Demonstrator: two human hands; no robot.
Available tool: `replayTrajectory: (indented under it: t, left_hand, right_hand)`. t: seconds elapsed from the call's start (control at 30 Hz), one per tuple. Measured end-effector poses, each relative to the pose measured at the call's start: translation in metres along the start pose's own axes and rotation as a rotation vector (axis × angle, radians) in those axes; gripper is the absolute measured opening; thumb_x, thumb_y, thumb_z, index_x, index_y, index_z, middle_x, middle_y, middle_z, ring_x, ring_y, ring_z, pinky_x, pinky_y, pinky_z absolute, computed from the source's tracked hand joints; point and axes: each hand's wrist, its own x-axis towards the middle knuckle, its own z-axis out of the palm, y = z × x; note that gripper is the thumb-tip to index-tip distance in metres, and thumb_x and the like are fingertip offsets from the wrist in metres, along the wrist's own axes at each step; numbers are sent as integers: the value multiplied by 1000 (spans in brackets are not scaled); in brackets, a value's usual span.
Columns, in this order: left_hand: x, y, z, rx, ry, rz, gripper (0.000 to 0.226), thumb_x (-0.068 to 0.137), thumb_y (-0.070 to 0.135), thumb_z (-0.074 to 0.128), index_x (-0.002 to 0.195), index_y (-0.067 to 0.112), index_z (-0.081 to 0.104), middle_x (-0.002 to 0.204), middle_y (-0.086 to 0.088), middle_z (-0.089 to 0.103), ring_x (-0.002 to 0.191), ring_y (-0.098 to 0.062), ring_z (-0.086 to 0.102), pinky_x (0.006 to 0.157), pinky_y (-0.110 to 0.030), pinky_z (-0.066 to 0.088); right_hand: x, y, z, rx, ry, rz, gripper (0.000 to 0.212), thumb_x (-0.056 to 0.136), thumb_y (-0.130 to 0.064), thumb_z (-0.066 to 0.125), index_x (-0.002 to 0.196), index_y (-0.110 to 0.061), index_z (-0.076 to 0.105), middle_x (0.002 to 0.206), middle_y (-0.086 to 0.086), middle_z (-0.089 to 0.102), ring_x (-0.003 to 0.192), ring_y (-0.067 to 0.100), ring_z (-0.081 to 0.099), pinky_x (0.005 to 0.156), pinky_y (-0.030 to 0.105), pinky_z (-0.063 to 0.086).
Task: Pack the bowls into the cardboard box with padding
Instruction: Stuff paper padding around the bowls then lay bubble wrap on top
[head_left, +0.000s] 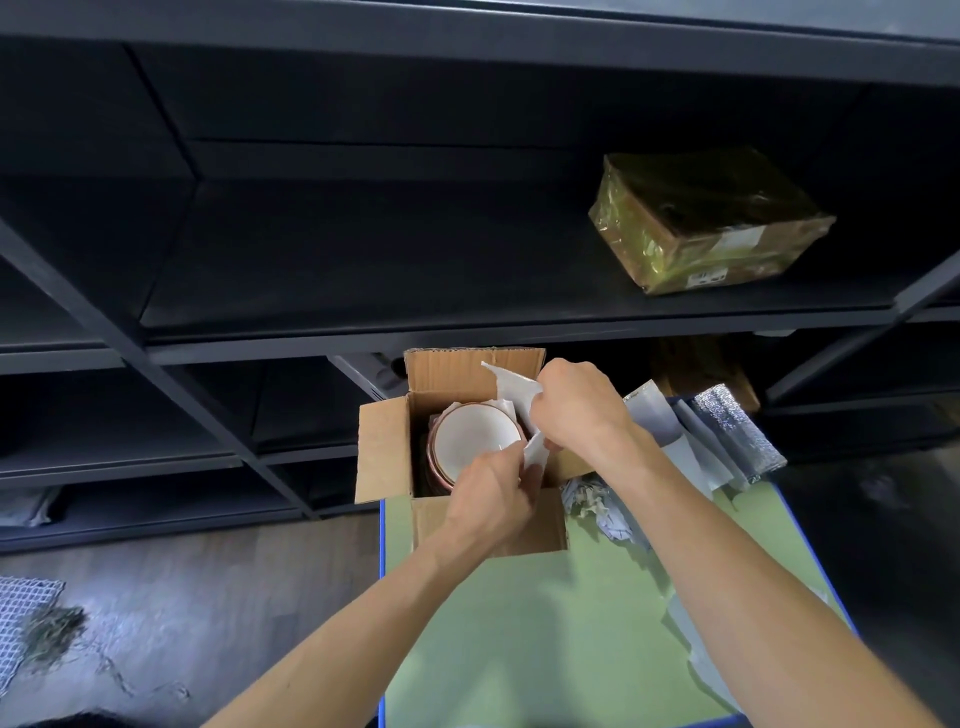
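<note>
An open cardboard box (387, 457) stands on a green table top. Inside it lies a stack of bowls; the top bowl (470, 441) is white inside with a brown rim. A sheet of white padding paper (511, 392) stands along the bowls' right side. My right hand (576, 410) grips the upper part of this paper above the box. My left hand (493, 493) pinches the paper's lower end at the box's front right, over the bowl's rim. The lower bowls are mostly hidden by the box wall.
The green table (561, 634) has a blue edge. To the right of the box lie crumpled paper (597, 506), loose sheets and silver bubble wrap (737, 431). Dark metal shelving stands behind, with a wrapped parcel (711, 223) on one shelf. A mesh mat (26, 618) lies on the floor at left.
</note>
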Motion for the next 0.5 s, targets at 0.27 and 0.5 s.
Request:
replayTrajectory:
  t: [0.27,0.5]
  left_hand:
    - [2,-13,-7,23,39,-8,20,96,30,55,100,13,66,91,-5,67,87,-26,59,70,-42,49]
    - [3,-12,-3,27,49,-14,17,93,33,56,84,19,56,77,-1,61,76,-27,56,55,-36,40]
  right_hand:
    - [6,10,30,90,-68,56,15,88,-3,48,75,-6,53,94,17,56,75,28,53,52,31,38]
    - [7,17,40,66,43,-61,21,96,-14,47,83,-5,60,89,10,57,86,27,53,66,35,43]
